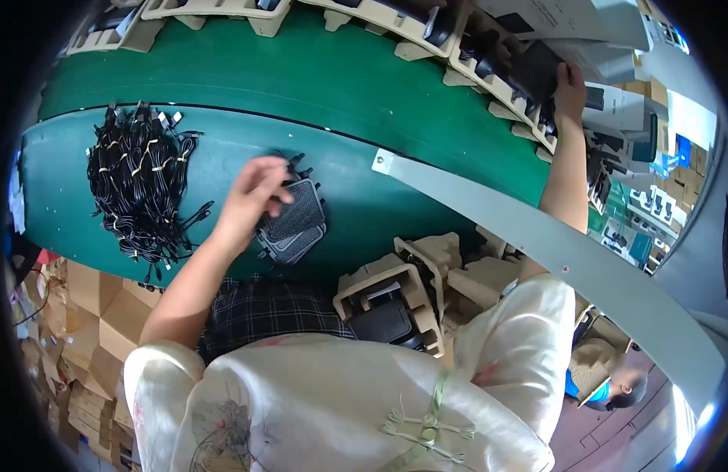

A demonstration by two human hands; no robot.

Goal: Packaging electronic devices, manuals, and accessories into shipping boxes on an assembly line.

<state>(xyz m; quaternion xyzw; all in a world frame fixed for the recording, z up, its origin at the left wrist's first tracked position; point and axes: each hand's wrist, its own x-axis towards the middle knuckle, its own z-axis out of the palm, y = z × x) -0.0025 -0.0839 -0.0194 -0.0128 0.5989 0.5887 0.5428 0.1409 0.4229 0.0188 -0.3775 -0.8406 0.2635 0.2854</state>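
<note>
My left hand (pixel 258 193) hovers at the edge of a small stack of black mesh-faced panels (pixel 297 211) on the green table. Its fingers are apart and slightly blurred, with nothing visible in them. Out to the far right, my right hand (pixel 569 96) is closed on the edge of a flat black panel (pixel 535 72), its thumb side hidden. That panel sits tilted over a beige moulded tray (pixel 490 82) with black parts in its hollows. Left of my left hand lies a large heap of bundled black cables (pixel 140 177) with pale ties.
A long grey metal rail (pixel 490 208) crosses the right side of the table. More moulded trays (pixel 388 287) are stacked near my lap, one holding a black device. Cardboard boxes (pixel 104 315) stand at lower left. Another person (pixel 608 381) is at lower right.
</note>
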